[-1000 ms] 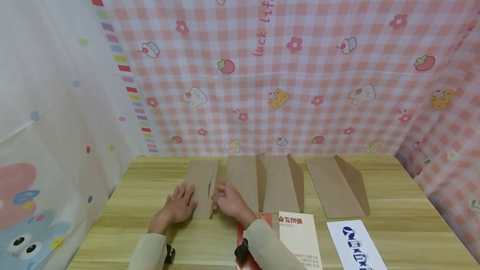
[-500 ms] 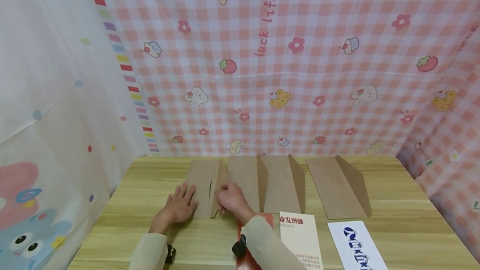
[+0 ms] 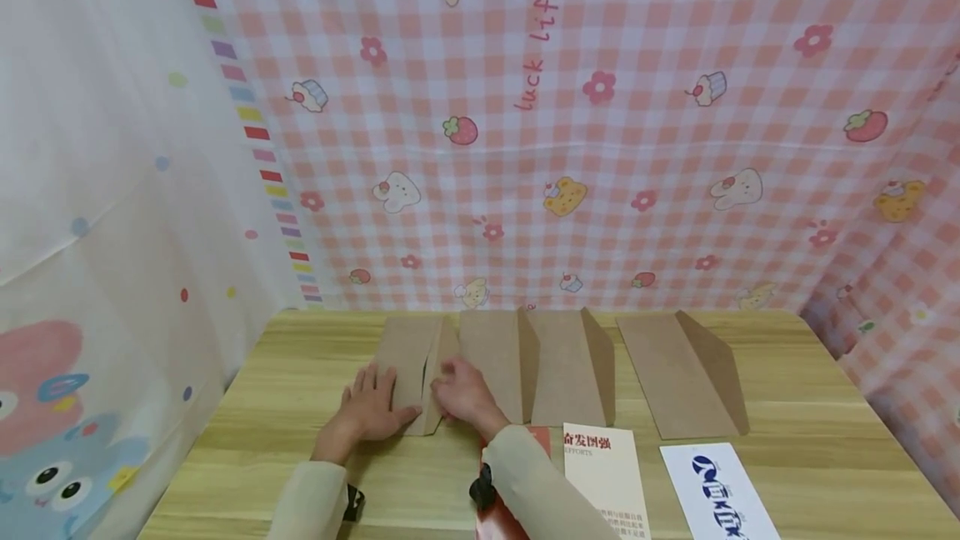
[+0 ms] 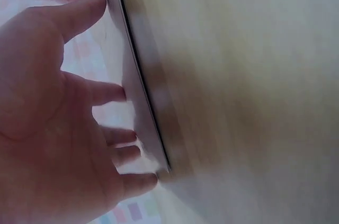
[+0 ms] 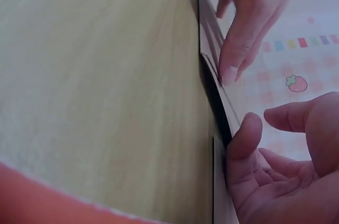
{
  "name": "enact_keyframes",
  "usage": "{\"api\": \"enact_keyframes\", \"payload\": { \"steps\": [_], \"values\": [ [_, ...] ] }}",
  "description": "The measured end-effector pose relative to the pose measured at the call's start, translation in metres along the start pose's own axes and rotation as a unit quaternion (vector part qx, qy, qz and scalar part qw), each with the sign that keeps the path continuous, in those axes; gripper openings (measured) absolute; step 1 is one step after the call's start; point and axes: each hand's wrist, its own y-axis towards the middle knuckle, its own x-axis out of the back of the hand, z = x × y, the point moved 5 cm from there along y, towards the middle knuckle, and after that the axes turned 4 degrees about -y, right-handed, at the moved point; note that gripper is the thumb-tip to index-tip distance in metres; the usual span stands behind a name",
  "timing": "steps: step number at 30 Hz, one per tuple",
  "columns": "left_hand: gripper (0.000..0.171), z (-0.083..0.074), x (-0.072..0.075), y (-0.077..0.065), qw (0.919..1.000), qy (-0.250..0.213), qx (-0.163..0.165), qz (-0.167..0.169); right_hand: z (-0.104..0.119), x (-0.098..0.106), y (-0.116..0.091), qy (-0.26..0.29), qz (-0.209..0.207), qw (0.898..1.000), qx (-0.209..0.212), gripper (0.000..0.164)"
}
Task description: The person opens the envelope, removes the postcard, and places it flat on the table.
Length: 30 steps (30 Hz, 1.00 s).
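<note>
A brown paper envelope [image 3: 407, 348] lies at the left of the row, its flap [image 3: 442, 373] folded out to the right and a dark slit along the fold. My left hand [image 3: 372, 408] rests on its near part with fingers spread, the thumb near the slit. At the flap is my right hand [image 3: 465, 392], fingers curled, their backs against the paper. In the right wrist view the right thumb [image 5: 288, 117] stands apart from the bent index finger [image 5: 248, 135], with nothing between them. The left wrist view shows the left fingertips [image 4: 108, 92] touching the envelope.
Several more brown envelopes [image 3: 491, 357] lie to the right, flaps open. Nearer me are a red card [image 3: 501, 523], partly under my right sleeve, a cream card [image 3: 600, 465] with red lettering and a white card [image 3: 716, 490] with blue lettering. A checked cloth [image 3: 480, 173] hangs behind the table.
The flap has swung further out to the right under my right hand. My left hand has shifted right, its thumb now closer to the slit.
</note>
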Motion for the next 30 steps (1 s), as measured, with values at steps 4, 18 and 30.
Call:
{"api": "enact_keyframes", "payload": {
  "steps": [4, 18, 30],
  "values": [
    [0.084, -0.007, 0.001, 0.001, 0.9989, 0.037, -0.004, -0.027, 0.000, -0.001, 0.002, -0.003, 0.010, 1.000, 0.007, 0.050],
    [0.082, -0.018, -0.011, -0.003, 0.9991, 0.023, 0.020, -0.031, -0.002, -0.003, 0.004, -0.036, 0.013, 0.999, 0.011, 0.052],
    [0.075, -0.022, -0.017, -0.004, 0.9967, 0.065, 0.031, -0.038, -0.007, -0.004, 0.007, -0.056, 0.007, 0.998, 0.012, 0.048]
  ]
}}
